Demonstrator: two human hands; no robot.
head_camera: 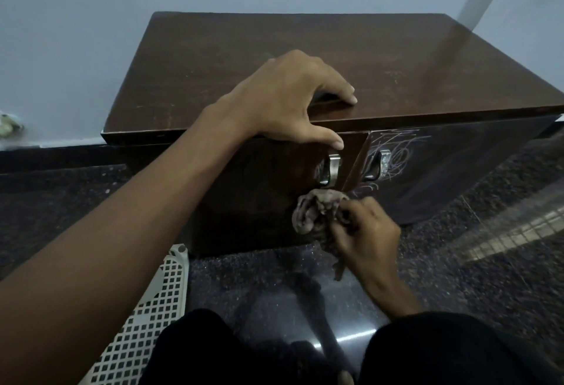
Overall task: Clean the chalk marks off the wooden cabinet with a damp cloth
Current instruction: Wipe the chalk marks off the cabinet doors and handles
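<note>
Bunched in your right hand (364,229), the cloth (317,212) was clamped between curled fingers, pressed low at the seam between the cabinet (274,58) doors. Left hand (287,104) was spread open — braced on the top edge. Cloth looked soft, limp, light; grip the wad, not its tail. Chalk marks (396,152) were on the right door — likely untouched.
</note>
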